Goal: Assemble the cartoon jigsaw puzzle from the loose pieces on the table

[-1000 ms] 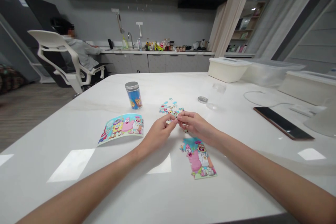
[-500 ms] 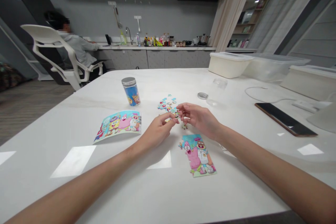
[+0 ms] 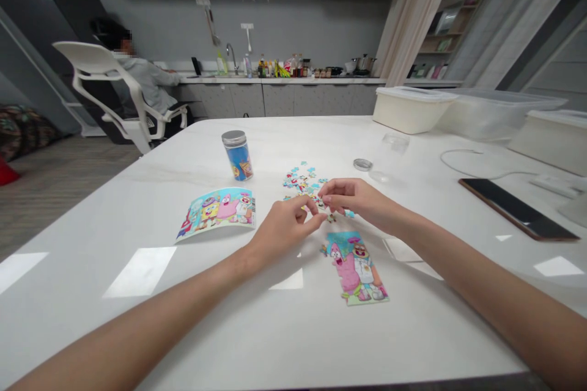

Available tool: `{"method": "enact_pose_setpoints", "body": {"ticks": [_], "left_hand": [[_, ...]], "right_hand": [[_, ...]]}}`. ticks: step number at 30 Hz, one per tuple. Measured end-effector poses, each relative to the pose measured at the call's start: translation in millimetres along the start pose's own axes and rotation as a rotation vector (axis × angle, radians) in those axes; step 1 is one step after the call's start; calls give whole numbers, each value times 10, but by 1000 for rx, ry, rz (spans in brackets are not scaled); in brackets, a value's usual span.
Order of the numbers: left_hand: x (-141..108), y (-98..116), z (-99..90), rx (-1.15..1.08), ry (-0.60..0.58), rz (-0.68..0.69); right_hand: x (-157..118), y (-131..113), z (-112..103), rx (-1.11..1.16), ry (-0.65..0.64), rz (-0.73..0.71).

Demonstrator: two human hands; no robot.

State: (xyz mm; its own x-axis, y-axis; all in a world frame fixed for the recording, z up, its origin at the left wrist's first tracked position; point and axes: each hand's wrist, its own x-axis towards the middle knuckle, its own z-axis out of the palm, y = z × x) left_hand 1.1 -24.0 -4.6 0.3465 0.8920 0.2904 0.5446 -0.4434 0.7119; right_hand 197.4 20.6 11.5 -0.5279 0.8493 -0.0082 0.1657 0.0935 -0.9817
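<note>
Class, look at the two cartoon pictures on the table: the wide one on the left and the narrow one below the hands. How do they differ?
The wide cartoon card lies crosswise, while the narrow cartoon strip runs lengthwise toward the person. The card shows more characters than the strip. The card has a barcode at one end and bows slightly; the strip lies flat. Both show a pink starfish character and lie on the white table.

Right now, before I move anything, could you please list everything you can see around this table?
table: one, white, under everything
puzzle pieces: many, multicoloured, mid-table
assembled puzzle strip: one, pink and blue, below the hands
picture card: one, multicoloured, left of the hands
jar: one, blue, far side
clear jar: one, transparent, right of the pieces
lid: one, silver, beside the clear jar
phone: one, black, right
storage tubs: three, white and translucent, far right
co-worker: one, grey top, seated back left
left hand: one, at the pieces
right hand: one, at the pieces
</note>
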Motion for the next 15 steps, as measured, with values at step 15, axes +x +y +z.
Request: {"method": "enact_pose_setpoints", "body": {"ticks": [15], "left_hand": [[-113,159,-340,751,-298,869]], "right_hand": [[-128,-166,-85,-327,-499,12]]}}
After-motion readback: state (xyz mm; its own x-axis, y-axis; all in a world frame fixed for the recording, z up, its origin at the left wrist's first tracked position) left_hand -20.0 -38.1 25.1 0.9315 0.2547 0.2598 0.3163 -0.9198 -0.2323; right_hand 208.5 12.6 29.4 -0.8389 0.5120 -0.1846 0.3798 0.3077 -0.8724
